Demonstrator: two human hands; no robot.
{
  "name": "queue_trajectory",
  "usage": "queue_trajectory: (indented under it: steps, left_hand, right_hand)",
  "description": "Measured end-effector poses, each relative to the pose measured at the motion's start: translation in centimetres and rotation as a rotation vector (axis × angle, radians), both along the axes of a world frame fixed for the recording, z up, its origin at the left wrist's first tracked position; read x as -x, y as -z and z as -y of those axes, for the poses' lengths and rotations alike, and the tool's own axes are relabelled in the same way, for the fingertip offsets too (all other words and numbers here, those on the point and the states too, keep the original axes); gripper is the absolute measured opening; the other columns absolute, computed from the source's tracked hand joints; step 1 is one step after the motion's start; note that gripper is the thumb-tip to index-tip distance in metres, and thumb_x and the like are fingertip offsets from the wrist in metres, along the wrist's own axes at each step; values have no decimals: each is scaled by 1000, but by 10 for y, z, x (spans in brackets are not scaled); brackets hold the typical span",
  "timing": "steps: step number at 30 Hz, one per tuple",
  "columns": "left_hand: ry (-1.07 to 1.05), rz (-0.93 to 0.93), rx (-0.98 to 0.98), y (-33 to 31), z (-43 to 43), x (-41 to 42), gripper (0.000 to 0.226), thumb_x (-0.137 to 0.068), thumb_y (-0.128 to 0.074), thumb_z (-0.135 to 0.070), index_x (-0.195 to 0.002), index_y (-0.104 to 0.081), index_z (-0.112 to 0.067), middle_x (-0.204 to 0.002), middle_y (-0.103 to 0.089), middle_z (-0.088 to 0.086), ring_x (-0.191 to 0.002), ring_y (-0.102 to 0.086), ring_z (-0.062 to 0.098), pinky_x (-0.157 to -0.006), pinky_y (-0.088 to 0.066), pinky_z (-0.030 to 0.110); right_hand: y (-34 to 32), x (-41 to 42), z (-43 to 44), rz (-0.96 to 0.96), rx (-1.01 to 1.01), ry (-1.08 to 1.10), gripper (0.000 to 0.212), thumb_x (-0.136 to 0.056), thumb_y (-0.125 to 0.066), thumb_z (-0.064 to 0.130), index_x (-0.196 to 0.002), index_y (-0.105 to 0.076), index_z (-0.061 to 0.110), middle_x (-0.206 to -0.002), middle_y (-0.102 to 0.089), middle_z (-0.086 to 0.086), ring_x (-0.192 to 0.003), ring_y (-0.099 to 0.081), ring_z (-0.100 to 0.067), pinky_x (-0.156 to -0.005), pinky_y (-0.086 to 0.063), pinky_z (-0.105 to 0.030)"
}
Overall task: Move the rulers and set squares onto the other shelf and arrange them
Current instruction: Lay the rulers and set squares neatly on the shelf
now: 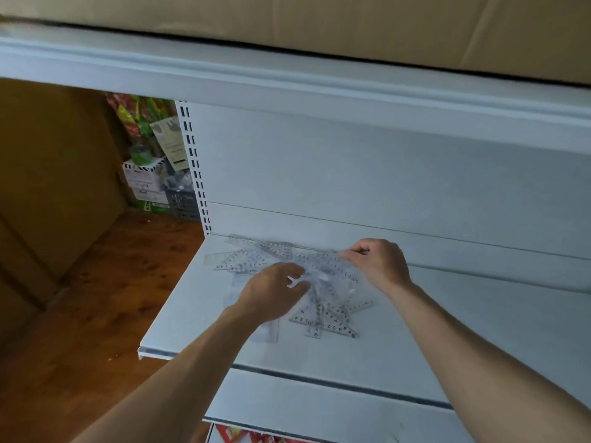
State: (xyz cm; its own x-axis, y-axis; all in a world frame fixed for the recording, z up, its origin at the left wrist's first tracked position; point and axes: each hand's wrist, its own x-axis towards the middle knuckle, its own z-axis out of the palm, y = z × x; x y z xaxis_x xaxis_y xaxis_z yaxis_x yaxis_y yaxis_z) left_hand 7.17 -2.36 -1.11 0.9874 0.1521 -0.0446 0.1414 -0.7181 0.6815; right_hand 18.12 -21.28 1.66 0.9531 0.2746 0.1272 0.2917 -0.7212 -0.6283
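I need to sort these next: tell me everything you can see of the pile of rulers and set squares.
The pile is clear plastic rulers and set squares with dark printed numbers, lying flat, fanned and overlapping untidily on the white shelf near its back panel. The left hand rests on it; the right hand pinches its rear edge.

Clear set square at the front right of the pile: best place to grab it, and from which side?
Judging by its pose, take the set square by its front edge, coming from the front of the white shelf. It lies flat, that edge is bare, and its rear is buried under other rulers.
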Motion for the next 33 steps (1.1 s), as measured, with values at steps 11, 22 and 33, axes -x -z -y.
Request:
queue_trajectory:
  steps: [11,22,33]
  left_hand:
    - [-65,-30,686,-14,27,-18,35,-91,-60,-39,-118,-65,-18,-102,-70,-9,-91,-66,7,-82,-50,24]
    - [-34,3,958,-13,100,-22,6,-93,-60,-15,-91,-66,-16,-82,-74,-1,-76,-69,13,-75,-53,27]
    - [206,-138,967,-23,261,-3,17,-94,-58,-18,-108,-65,-10,-96,-73,6,-86,-70,16,-78,-55,26]
  right_hand:
    - [-15,37,9,-228,-452,20,9,-88,-65,28,-88,-69,20,-82,-74,5,-65,-68,-11,-55,-46,-20]
    - [-5,67,65,-247,-473,98,14,-85,-68,18,-86,-69,31,-85,-73,9,-79,-67,-4,-74,-50,-21]
    - [-12,115,218,-258,-801,361,7,-86,-65,7,-89,-62,13,-80,-69,-5,-74,-66,-13,-64,-52,-24]
